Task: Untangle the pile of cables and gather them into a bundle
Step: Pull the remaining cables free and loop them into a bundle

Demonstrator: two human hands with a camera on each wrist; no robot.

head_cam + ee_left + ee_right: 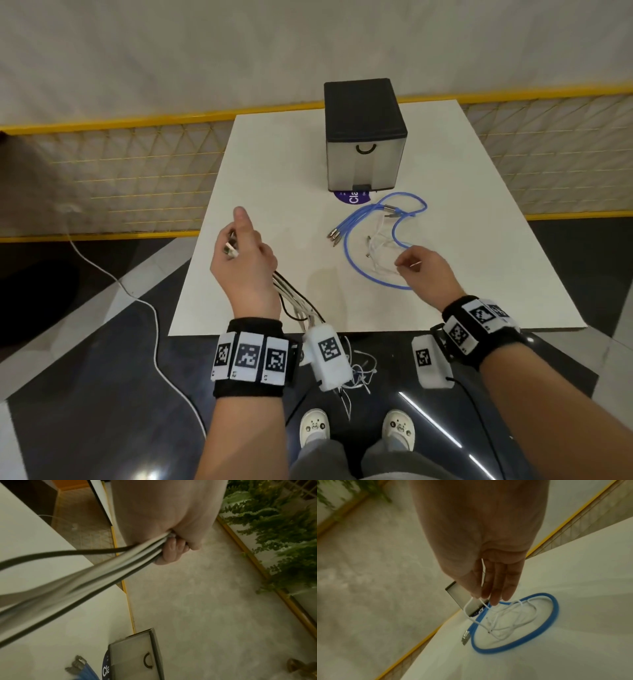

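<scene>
Your left hand [245,255] clenched round a bunch of white and black cables [294,301], your right hand [424,270] pinching a thin white cable [503,618], blue cable [370,236] looped on the white table [274,164], box [364,137] behind.

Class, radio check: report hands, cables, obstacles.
Left hand grips gathered cables. Right hand pinches thin white cable, tangled inside blue cable loop. Box behind, clear.

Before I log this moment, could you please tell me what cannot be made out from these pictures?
- Head view: the left hand covers where its cable bundle is gripped, so the cable count is unclear.
- Left wrist view: the bundle is blurred.
- Head view: the thin white cable is too fine to trace inside the blue cable.
- Right wrist view: the right hand hides most of the box.
</scene>
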